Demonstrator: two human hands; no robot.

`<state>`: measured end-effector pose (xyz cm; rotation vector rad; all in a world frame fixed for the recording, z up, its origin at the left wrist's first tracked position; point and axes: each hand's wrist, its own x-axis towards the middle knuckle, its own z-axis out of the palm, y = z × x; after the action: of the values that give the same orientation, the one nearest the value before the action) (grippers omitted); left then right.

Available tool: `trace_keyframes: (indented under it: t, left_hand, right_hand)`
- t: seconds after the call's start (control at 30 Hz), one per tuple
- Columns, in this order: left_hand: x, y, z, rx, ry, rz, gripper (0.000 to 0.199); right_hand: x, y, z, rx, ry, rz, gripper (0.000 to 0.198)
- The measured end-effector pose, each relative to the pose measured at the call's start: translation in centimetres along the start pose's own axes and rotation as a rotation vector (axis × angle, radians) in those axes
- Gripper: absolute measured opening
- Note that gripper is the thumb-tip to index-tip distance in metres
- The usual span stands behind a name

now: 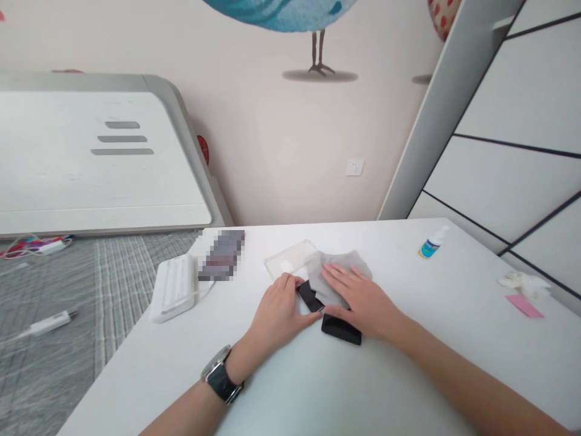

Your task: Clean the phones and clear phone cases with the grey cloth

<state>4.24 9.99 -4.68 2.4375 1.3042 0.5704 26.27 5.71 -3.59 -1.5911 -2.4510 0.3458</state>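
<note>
My left hand [282, 306], with a watch [222, 374] on its wrist, holds the edges of a small flat black rectangular thing [309, 295] between thumb and fingers. Over part of that thing lies a thin grey cloth [349, 261], pressed down under the fingers of my right hand [356, 297]. The cloth hides the far part of the black thing. A shiny black block-like object [341, 329] sits on the table just below my right thumb. Beyond both hands is a clear plastic case or lid [285, 257], partly overlapped by the cloth.
On the white table [290, 387], a white power strip [173, 284] and a blurred dark flat item [223, 254] stand left. To the right are a small spray bottle [431, 243], crumpled white tissue [526, 283] and a pink slip [525, 306]. A grey bed [131, 272] adjoins the left.
</note>
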Motion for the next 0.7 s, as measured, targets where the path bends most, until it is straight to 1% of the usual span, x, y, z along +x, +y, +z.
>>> trace_keyframes:
  t: [0.03,0.07,0.1,0.17,0.2,0.23,0.27,0.33,0.37,0.43,0.47,0.5,0.53,0.6,0.67,0.7]
  left_hand:
    - [0.0,0.0,0.0,-0.018,-0.002,0.004,0.049]
    - [0.1,0.1,0.0,-0.025,-0.002,0.005,0.049]
    - [0.1,0.1,0.0,-0.018,-0.001,0.002,0.047]
    - [0.1,0.1,0.0,0.02,0.0,-0.012,0.04]
    - [0.2,0.1,0.1,0.04,-0.001,-0.024,0.035]
    - [0.2,0.1,0.1,0.058,-0.005,-0.033,0.032]
    - [0.2,0.1,0.1,0.067,-0.011,-0.035,0.031]
    - [0.3,0.2,0.1,0.057,-0.009,-0.022,0.035]
    - [0.3,0.2,0.1,0.045,-0.004,-0.011,0.039]
    - [0.3,0.2,0.1,0.013,0.01,0.006,0.045]
    - [0.3,0.2,0.1,0.003,0.016,0.008,0.045]
    - [0.3,0.2,0.2,0.007,0.019,0.006,0.045]
    - [0.2,0.1,0.2,0.024,0.021,0.003,0.044]
    - [0.2,0.1,0.3,0.072,0.024,-0.009,0.039]
    - [0.2,0.0,0.4,0.11,0.014,-0.023,0.033]
    - [0.2,0.0,0.4,0.114,0.01,-0.029,0.031]
  right_hand:
    - [0.1,0.0,0.1,-0.024,0.027,0.052,0.09]
    - [0.2,-0.2,0.2,-0.03,0.04,0.063,0.094]
    - [0.3,-0.6,0.4,-0.018,0.036,0.029,0.1]
    - [0.6,-1.7,0.9,0.043,-0.003,-0.111,0.107]
    - [0.7,-2.2,1.0,0.075,-0.025,-0.174,0.106]
    - [0.9,-2.5,1.0,0.098,-0.042,-0.21,0.1]
    - [1.1,-2.4,0.9,0.104,-0.043,-0.207,0.093]
    - [1.3,-1.6,0.5,0.065,-0.006,-0.112,0.081]
    - [1.4,-0.9,0.3,0.027,0.02,-0.049,0.079]
    - [1.3,0.2,0.0,-0.053,0.068,0.068,0.082]
    - [1.1,0.4,0.1,-0.079,0.078,0.101,0.086]
    - [0.9,0.3,0.3,-0.087,0.075,0.1,0.09]
    - [0.7,0.0,0.5,-0.076,0.06,0.062,0.094]
    - [0.4,-1.1,0.9,-0.016,0.007,-0.088,0.103]
    - [0.3,-1.6,1.0,0.041,-0.049,-0.22,0.101]
    - [0.4,-1.5,0.9,0.05,-0.059,-0.231,0.097]
